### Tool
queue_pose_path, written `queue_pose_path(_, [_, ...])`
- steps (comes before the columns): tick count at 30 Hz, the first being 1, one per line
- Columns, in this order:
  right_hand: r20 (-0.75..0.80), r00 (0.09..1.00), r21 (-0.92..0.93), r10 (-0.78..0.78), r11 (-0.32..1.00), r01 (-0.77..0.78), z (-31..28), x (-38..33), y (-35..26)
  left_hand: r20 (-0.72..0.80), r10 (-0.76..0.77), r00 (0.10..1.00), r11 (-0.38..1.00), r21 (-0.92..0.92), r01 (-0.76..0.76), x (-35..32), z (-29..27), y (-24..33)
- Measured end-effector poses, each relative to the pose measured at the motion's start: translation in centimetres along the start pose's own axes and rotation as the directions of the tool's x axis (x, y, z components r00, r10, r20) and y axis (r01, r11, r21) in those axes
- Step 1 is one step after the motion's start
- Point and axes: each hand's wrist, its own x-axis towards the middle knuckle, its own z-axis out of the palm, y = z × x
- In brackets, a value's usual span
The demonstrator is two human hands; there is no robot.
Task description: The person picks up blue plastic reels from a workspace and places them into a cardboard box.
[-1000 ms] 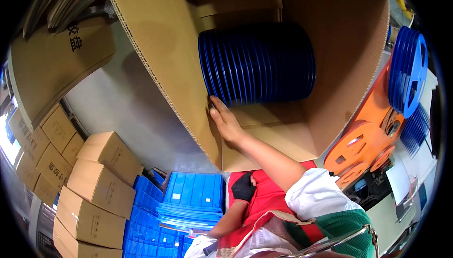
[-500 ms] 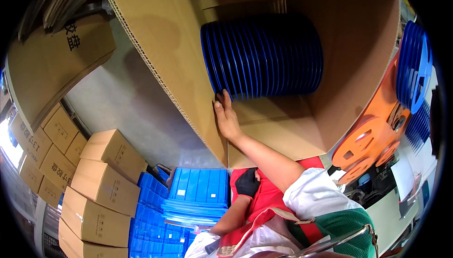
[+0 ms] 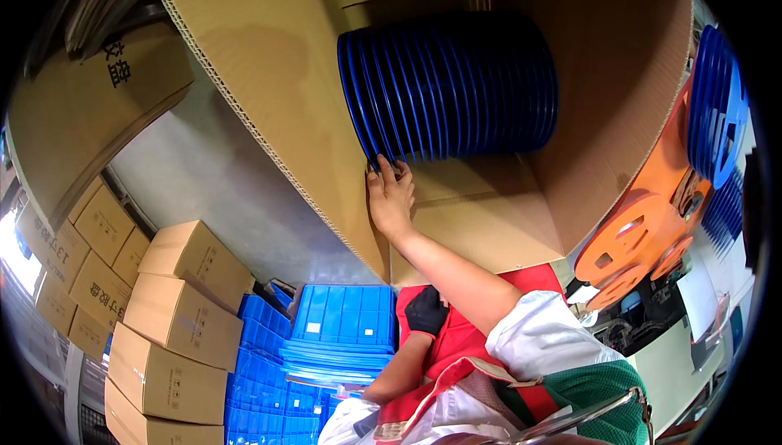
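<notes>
A big cardboard box (image 3: 236, 46), open toward the person, takes up most of the view. Inside it lies the next largest thing, a row of dark blue reels (image 3: 444, 91), tipped on edge with their rims side by side, the left end near the left wall and the right end close to the right wall. Smaller brown cartons (image 3: 183, 306) are piled at lower left, with blue plastic crates (image 3: 342, 315) beside them, and orange reels (image 3: 635, 254) show past the box's right edge.

Smallest are the hands. The bare right hand (image 3: 394, 205) reaches in, its fingers spread at the lower rims of the leftmost reels; I cannot tell whether the tips pinch a rim. The black-gloved left hand (image 3: 426, 312) rests against the red apron (image 3: 464, 315); its grip is unclear too.

As I judge it, the end reel could tip or roll out of line if pushed unevenly low down, and a finger could get nipped between rim and wall, since that gap is tight.

The raw cut edge of the left wall runs near the right forearm and could scrape it. The freest room is the bare cardboard between the row and the near edge; the side gaps leave little.
</notes>
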Motion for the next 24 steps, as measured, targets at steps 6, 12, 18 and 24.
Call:
queue_pose_path(6, [-0.03,0.988,-0.037,-0.153,0.988,0.152,-0.1,0.8,2.2,0.013,0.023,1.0,1.0,0.019,-0.023,0.3,0.4,0.0])
queue_pose_path(12, [-0.122,0.99,0.289,-0.07,0.952,0.103,-0.4,1.1,2.5,0.037,0.024,0.999,0.999,0.046,-0.026,0.3,0.6,-0.1])
queue_pose_path(18, [-0.108,0.993,0.154,-0.055,0.986,0.071,-0.7,1.5,3.0,0.024,0.044,0.999,0.998,0.039,-0.045,0.4,0.6,0.1])
queue_pose_path(24, [-0.161,0.985,0.011,-0.061,0.998,0.064,-1.2,1.2,3.0,0.045,0.026,0.999,0.997,0.077,-0.029,0.2,0.7,-0.1])
